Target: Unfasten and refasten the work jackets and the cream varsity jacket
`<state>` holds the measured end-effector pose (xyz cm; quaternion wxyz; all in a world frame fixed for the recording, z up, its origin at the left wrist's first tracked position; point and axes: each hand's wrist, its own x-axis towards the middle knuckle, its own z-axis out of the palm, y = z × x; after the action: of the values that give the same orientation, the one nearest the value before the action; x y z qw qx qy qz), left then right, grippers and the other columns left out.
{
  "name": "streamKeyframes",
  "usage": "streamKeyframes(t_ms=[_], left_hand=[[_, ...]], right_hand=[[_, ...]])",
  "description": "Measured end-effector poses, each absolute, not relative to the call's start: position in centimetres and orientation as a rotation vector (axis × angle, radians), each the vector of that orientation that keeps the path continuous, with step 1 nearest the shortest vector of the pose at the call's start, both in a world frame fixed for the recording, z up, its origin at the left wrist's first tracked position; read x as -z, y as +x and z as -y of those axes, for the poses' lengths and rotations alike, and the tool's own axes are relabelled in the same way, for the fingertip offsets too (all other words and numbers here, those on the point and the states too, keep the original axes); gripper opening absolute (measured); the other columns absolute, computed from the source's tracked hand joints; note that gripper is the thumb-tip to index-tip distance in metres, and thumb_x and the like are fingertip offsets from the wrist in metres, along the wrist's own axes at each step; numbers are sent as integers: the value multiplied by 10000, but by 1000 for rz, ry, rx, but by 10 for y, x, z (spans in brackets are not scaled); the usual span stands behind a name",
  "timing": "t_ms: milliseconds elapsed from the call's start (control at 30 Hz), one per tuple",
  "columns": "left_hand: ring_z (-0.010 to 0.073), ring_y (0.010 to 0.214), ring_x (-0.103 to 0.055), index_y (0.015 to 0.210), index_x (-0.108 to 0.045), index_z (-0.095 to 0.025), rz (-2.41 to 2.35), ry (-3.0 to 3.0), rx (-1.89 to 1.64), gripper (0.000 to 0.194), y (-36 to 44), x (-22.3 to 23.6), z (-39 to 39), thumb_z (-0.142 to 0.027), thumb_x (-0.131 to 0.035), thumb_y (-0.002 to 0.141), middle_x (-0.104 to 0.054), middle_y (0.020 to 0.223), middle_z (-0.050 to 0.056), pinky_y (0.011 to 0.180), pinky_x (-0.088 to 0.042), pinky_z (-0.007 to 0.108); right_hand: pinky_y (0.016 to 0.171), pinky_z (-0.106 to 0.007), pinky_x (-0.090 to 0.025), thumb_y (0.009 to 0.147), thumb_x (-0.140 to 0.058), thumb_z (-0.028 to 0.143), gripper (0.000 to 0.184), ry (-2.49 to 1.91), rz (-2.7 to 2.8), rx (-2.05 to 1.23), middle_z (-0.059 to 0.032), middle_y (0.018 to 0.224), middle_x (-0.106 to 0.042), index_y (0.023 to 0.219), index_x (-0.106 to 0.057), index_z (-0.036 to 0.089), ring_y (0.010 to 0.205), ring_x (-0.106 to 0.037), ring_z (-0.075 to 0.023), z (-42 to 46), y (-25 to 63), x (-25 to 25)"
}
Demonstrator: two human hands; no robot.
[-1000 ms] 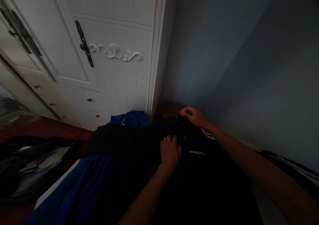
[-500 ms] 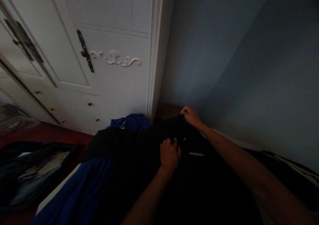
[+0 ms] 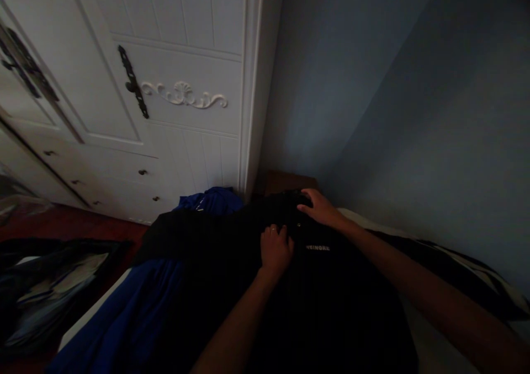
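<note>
A black jacket (image 3: 331,297) is spread out in front of me, with pale lettering on its chest and a small round snap above that. One sleeve reaches to the left over a blue garment (image 3: 124,313). My left hand (image 3: 276,251), a ring on one finger, rests on the jacket's front with its fingers curled into the cloth. At the collar is my right hand (image 3: 321,207), thumb and fingers on either side of the dark fabric. Poor light hides the folds and what the fingertips hold exactly.
A white wardrobe (image 3: 190,153) with dark handles stands ahead on the left, beside a grey-blue wall (image 3: 393,115). A brown box (image 3: 285,182) is in the corner. On the red floor (image 3: 103,222) lies an open dark suitcase (image 3: 118,248) with clothes inside. Black-and-white fabric (image 3: 455,269) lies at right.
My right hand has moved a little down along the collar, its thumb and fingers now farther apart. My left hand stays on the jacket's front. The view has shifted slightly to the right.
</note>
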<state>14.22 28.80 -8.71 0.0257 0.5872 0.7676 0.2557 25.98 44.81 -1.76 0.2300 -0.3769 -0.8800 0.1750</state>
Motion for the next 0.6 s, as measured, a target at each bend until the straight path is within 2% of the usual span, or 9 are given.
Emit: streamKeyframes(t_ms=[267,333,500,600], left_hand=[[279,1024,-561,1156,-688,-189,-2330,1793,-817,315,139,86,-290,-303,-535,907,-639,1071,120,860,-426,392],[278,1037,-562,1151,-692,-187,-2322,1780,-822,315,138,85,-291,-308,-538,904,-641,1083,120,874,-426,391],[285,1041,-570,1140,-704,-177,-2292,1761,-838,322,138,84,-291,-304,-546,891,-643,1084,134,886,-437,398],[303,1071,-567,1145,-707,-169,-2257,1743,-866,327,137,82,-292,-286,-542,887,-643,1110,149,910,-440,421]], right_hand=[[1146,-483,-379,875,-602,414,525,-1028,2397,-789,-122,1432,-525,1358,-544,216,1336,-495,-260,-305,324,46],[1136,-479,-401,891,-586,444,494,-1086,2348,-814,-109,1428,-540,1340,-577,238,1334,-505,-262,-268,343,49],[1000,-371,-540,895,-607,434,350,-1233,2055,-819,-83,1264,-670,1195,-692,275,1183,-634,-241,-173,387,74],[853,-307,-593,907,-609,438,247,-1255,1741,-784,-89,1050,-735,988,-752,254,956,-711,-218,-118,400,100]])
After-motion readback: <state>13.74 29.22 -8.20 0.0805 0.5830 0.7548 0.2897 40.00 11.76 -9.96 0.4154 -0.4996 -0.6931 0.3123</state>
